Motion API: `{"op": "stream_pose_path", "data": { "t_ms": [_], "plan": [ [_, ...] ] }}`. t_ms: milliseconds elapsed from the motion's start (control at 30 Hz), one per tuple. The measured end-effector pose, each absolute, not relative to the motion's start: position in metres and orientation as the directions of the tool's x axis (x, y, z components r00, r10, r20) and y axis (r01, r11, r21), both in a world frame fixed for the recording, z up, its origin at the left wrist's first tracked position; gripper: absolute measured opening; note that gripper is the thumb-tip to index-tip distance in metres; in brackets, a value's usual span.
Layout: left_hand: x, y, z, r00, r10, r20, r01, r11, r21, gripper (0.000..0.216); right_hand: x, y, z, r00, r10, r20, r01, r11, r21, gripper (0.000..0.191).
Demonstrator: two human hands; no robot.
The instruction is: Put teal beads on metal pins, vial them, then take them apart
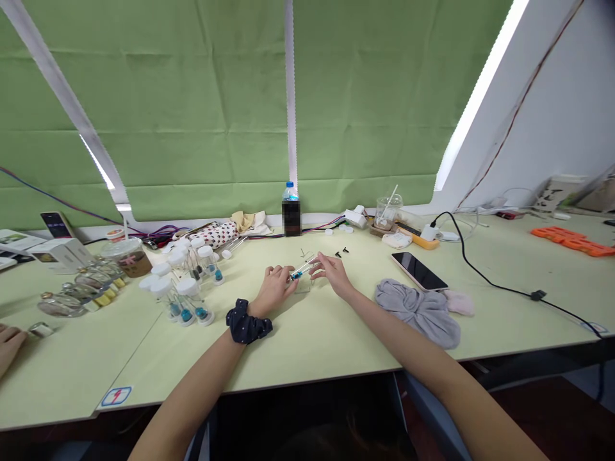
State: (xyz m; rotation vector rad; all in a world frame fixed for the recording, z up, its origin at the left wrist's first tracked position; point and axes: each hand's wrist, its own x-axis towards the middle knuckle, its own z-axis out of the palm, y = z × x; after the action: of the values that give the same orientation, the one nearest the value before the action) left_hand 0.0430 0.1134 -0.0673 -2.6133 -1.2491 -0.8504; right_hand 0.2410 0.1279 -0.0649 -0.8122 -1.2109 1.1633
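Both of my hands meet over the middle of the pale green table point(312, 346). My left hand point(275, 286), with a dark scrunchie point(247, 322) on its wrist, is curled round the lower end of a small clear tube point(302, 269) with blue content. My right hand point(329, 271) pinches the tube's upper end with its fingertips. The tube lies slanted between them, just above the tabletop. A group of white-capped clear vials point(185, 282), some with blue content, stands to the left of my left hand.
A black phone point(419, 270) and grey cloth point(417, 310) lie to the right. A water bottle point(291, 210), plastic cup point(387, 211), power strip point(423, 238) with black cable and glass bottles point(84, 288) ring the area. Another person's hand point(8, 346) rests at the far left.
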Motion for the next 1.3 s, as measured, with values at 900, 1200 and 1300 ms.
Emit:
{"op": "stream_pose_path", "data": {
  "t_ms": [900, 1200, 1300],
  "plan": [
    [0.016, 0.141, -0.080, 0.207, 0.825, 0.526, 0.796, -0.455, 0.400, 0.030, 0.246, 0.121, -0.073, -0.500, 0.832, 0.239, 0.616, 0.536, -0.577, 0.008],
    [0.017, 0.142, -0.082, 0.239, 0.812, 0.533, 0.795, -0.478, 0.372, 0.030, 0.235, 0.115, -0.079, -0.540, 0.826, 0.161, 0.723, 0.553, -0.414, 0.006],
    [0.016, 0.142, -0.082, 0.247, 0.814, 0.526, 0.800, -0.478, 0.362, 0.030, 0.237, 0.117, -0.084, -0.533, 0.825, 0.186, 0.718, 0.558, -0.416, 0.011]
  ]
}}
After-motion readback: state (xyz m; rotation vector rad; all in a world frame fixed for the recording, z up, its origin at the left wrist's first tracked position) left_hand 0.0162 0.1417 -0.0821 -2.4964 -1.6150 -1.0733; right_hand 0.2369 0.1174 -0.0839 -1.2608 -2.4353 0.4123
